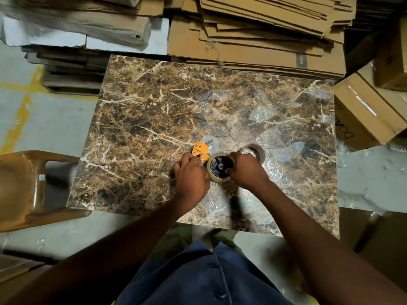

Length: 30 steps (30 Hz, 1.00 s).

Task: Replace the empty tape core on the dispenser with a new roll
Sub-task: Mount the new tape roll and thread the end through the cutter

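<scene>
A yellow tape dispenser (pixel 200 151) lies on the marble-patterned table (pixel 154 119), its blade end pointing away from me. A roll of clear tape (pixel 213 175) sits around the dispenser's black hub (pixel 218 166). My left hand (pixel 191 175) grips the dispenser's body from the left. My right hand (pixel 246 170) holds the roll's right side. Just behind my right hand an empty tape core (pixel 253 150) stands on the table.
Stacks of flattened cardboard (pixel 264 29) rise behind the table. Closed cartons (pixel 365 111) stand to the right. A brown plastic chair (pixel 28 186) sits at the left. Patches of clear tape stick to the tabletop around the dispenser.
</scene>
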Motion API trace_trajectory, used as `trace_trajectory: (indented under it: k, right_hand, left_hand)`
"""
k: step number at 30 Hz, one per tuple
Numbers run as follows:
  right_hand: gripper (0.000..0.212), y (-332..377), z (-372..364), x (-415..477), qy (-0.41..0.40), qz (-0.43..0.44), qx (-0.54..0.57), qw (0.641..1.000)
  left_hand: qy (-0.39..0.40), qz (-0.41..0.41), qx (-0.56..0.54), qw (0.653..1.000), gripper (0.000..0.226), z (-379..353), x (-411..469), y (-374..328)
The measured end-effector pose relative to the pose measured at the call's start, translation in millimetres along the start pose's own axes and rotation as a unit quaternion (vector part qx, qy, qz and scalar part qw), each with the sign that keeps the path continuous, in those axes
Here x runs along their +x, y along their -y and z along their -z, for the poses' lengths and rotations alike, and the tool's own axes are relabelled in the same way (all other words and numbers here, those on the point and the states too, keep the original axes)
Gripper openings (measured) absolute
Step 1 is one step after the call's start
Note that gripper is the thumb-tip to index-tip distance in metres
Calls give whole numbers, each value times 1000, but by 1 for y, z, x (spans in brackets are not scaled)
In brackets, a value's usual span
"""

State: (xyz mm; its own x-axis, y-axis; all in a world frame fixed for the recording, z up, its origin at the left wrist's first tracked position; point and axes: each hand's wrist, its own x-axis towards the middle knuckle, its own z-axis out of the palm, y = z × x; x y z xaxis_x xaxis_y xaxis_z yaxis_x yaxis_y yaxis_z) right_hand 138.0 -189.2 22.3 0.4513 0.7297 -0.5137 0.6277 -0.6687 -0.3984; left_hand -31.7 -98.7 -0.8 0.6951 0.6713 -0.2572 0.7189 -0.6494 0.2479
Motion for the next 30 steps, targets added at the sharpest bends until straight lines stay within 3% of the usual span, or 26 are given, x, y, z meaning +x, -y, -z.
trace_trajectory:
  k: [8,16,22,26,30]
  right_hand:
    - [37,0,-5,-3,-7,-9,17,1000]
    - [60,9,-14,-11,-21,7,27,999]
    - [73,18,-26,-13,-58,11,-49,997]
    - [68,17,-29,-15,-81,16,-55,995]
    - [66,19,-31,-14,-83,28,-68,994]
  left_hand:
    - [26,2,20,999,26,3,3,-4]
    - [-29,33,-32,999,7,-7,1,-7]
    - [-43,6,-31,999,12,-10,3,-4]
    - [-56,4,-47,997,30,-12,2,4]
    - [-42,3,-28,999,30,-7,2,9]
